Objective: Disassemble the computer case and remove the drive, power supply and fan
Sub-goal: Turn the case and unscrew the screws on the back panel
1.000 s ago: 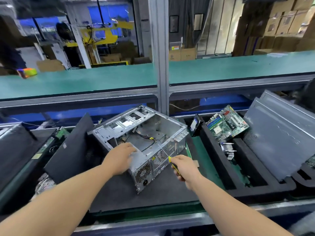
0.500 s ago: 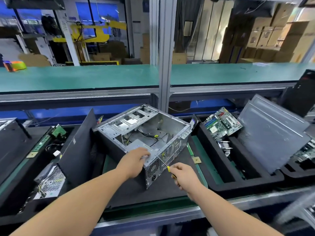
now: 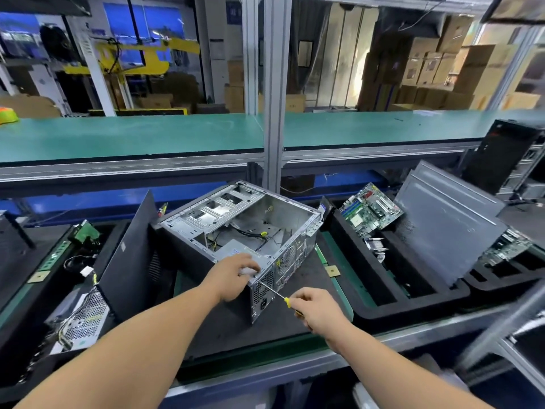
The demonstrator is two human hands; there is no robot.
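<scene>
Case: the open computer case point(image 3: 244, 228) lay on its side at the centre of the frame, on the black mat point(image 3: 295, 290), its open face turned up.
Power supply: the power supply point(image 3: 236, 249) sat inside the case at its near corner, with the vented rear panel facing you.
Left hand: your left hand point(image 3: 233, 276) rested over the near top edge of the case, fingers curled down onto the power supply.
Right hand: your right hand point(image 3: 315, 311) gripped the yellow-handled screwdriver point(image 3: 274, 293), lower centre of the frame; its shaft ran up and left to the rear panel of the case.
Right of frame: a motherboard point(image 3: 371, 211) leaned in a black foam tray point(image 3: 413, 302), beside grey side panels point(image 3: 442, 222).
Left of frame: a black panel point(image 3: 129, 258) stood just left of the case, and another removed power supply point(image 3: 82, 320) lay at the lower left.
</scene>
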